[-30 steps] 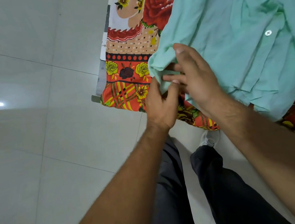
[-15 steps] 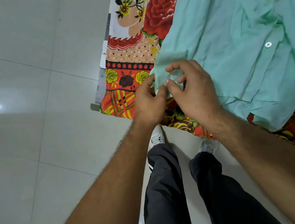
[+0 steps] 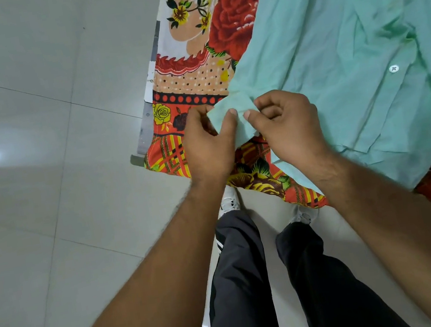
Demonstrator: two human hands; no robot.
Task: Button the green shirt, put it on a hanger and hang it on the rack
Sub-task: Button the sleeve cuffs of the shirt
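The pale green shirt (image 3: 330,38) lies spread on a table covered with a floral cloth (image 3: 191,61). One white button (image 3: 393,68) shows on its placket at the right. My left hand (image 3: 209,141) and my right hand (image 3: 288,125) meet at the shirt's near left corner, a cuff or hem end (image 3: 233,126). Both pinch that fabric between thumb and fingers, the hands almost touching. Neither a hanger nor a rack is in view.
The table's left edge and metal corner (image 3: 136,159) stand over a pale tiled floor (image 3: 42,192). My legs in dark trousers (image 3: 243,287) and white shoes (image 3: 229,202) are right against the table's near edge.
My hands have shifted from overlapping to side by side, both pinching the shirt's corner. The view has tilted so the table sits lower in the frame.
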